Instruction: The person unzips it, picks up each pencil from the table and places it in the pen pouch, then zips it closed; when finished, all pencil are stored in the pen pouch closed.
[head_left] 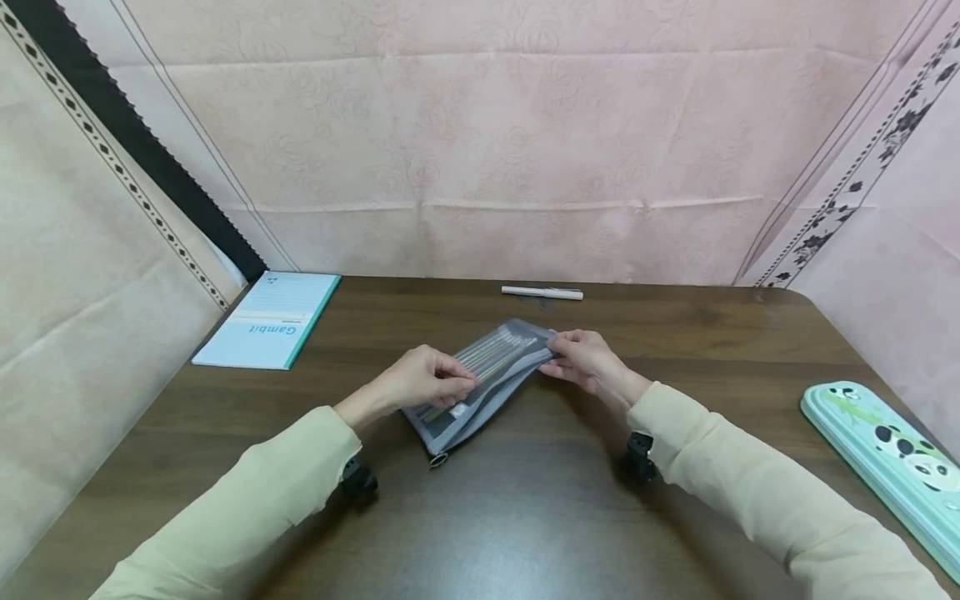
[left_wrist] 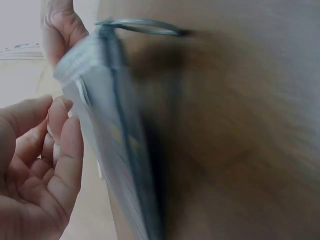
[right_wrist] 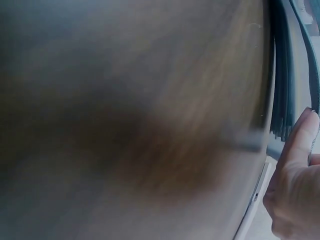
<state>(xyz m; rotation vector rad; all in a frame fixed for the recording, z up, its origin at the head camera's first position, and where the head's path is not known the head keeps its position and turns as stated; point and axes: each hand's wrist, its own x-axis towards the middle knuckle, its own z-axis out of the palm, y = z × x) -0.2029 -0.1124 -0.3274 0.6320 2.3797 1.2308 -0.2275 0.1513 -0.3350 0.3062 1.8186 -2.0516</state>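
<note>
A grey see-through zip pouch (head_left: 491, 371) is held at a slant above the middle of the table, with several slim sticks, pencil- or pen-like, inside it. My right hand (head_left: 588, 364) pinches its far right corner, thumb on the near face. In front of the pouch is my left hand (head_left: 427, 379), its fingers loosely bent and the thumb near the fingertips. In the left wrist view nothing shows between those fingers (left_wrist: 70, 155), beside the pouch (left_wrist: 107, 115). A ring-shaped zipper pull (head_left: 438, 459) hangs at the pouch's near left corner.
A white pen (head_left: 542, 292) lies at the table's back edge. At the back left is a pale blue Gambit notepad (head_left: 262, 325). A mint-green panda case (head_left: 885, 467) lies along the right edge. Pale cloth (head_left: 480, 150) hangs behind the brown table (head_left: 525, 533).
</note>
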